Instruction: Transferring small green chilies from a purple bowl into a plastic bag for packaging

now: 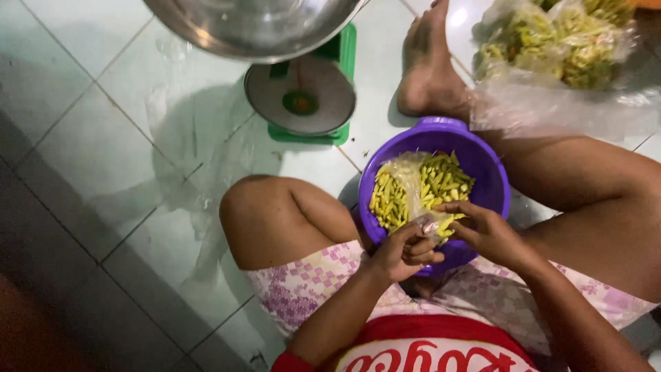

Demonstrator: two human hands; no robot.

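Both hands, left hand [406, 251] and right hand [485, 231], pinch shut the mouth of a filled clear bag [413, 193] in the purple basin [482, 162], seemingly still untied, finished bags [558, 41] at one o'clock.

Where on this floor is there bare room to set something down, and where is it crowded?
The bare pale floor tiles left of the green weighing scale are free, bordered by clear plastic sheets beside the knee. It is crowded around the purple plastic bowl of yellow-green sticks, where the left hand and right hand pinch a small clear bag between the legs.
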